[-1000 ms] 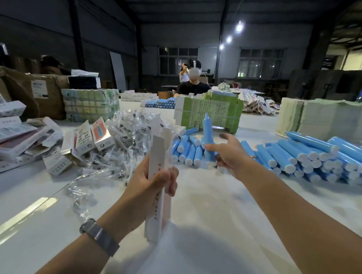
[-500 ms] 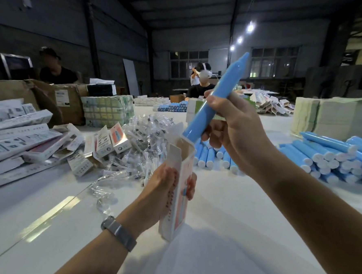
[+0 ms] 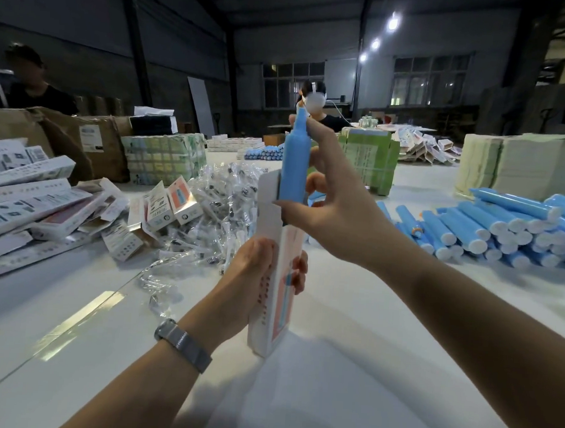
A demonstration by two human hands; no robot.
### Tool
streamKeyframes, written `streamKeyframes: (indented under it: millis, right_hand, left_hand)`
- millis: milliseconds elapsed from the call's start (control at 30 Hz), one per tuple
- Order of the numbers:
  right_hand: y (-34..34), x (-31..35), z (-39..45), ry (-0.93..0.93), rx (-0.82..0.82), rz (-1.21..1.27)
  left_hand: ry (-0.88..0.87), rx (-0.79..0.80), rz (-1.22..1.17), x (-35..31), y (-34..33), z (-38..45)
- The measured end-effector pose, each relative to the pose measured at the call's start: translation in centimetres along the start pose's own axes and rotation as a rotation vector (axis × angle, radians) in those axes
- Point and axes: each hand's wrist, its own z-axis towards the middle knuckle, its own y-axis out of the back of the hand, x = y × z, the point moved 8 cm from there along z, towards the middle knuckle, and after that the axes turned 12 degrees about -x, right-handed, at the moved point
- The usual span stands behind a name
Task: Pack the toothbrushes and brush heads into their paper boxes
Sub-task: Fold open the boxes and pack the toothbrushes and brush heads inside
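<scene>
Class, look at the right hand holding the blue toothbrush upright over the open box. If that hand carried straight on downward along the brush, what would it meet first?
Most likely the open top of the paper box, which the right hand would reach as the blue toothbrush slides in.

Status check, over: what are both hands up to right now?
Left hand grips upright paper box. Right hand holds blue toothbrush handle, lower end in the box's open top. Nothing blocking.
</scene>
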Motion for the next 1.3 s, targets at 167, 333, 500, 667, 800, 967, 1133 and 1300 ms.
streamKeyframes:
  millis: [167, 333, 500, 667, 800, 967, 1133, 1300]
  right_hand:
    - [0.3, -0.6, 0.1, 0.055, -0.088, -0.037]
    - [-0.1, -1.7, -0.2, -0.009, -0.068, 0.159]
    - [-0.7, -4.3, -0.2, -0.115, -0.113, 0.216]
    - [-5.6, -10.3, -0.7, -0.235, 0.158, -0.292]
    - [-12.0, -12.3, -2.2, -0.157, 0.549, -0.611]
    - [-15.9, -13.3, -2.0, -0.160, 0.607, -0.729]
    - [-14.8, -14.1, -1.4, -0.164, 0.420, -0.799]
    - [-12.1, -14.4, -0.3, -0.331, 0.274, -0.592]
  left_hand:
    - [0.009, -0.008, -0.013, 0.1, 0.3, 0.2]
    - [-0.006, 0.037, -0.001, -0.1, 0.6, 0.3]
    - [-0.009, 0.024, -0.041, -0.5, 3.1, 0.7]
    - [0.059, 0.074, -0.171, -0.8, 5.4, 0.7]
    - [0.032, -0.039, -0.124, -1.4, 7.9, 0.8]
    - [0.013, -0.059, -0.063, -1.5, 8.5, 0.8]
    - [0.021, -0.032, -0.058, -1.5, 8.4, 0.7]
    - [0.044, -0.012, -0.091, -1.3, 7.7, 0.6]
